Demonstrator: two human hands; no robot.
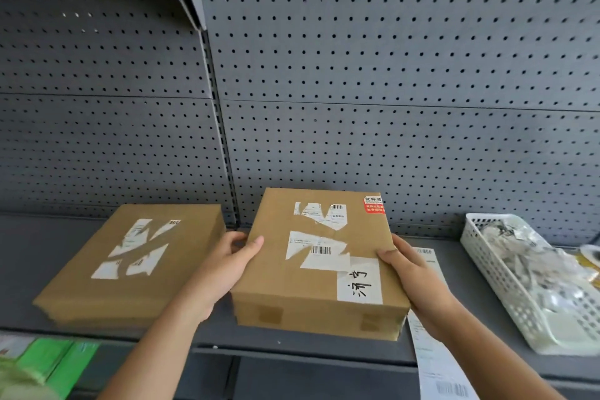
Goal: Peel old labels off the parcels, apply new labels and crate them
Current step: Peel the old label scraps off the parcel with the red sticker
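Parcel (321, 263), brown carton, 6 o'clock of view, over grey shelf (48, 253); resting or lifted cannot be told. Left hand (233, 257) and right hand (412, 273) clasp its 9 and 3 o'clock edges, thumbs on top. Torn old labels (319, 237) remain on the lid. Best handling, by judgement: lay flat, pin with one hand, lift remnants slowly from a loose corner.
Second parcel (130, 263), 9 o'clock, also half-peeled.
White basket (487, 270) of scraps, 3 o'clock.
Label strip (435, 367), 5 o'clock, partly under the right hand; may snag.
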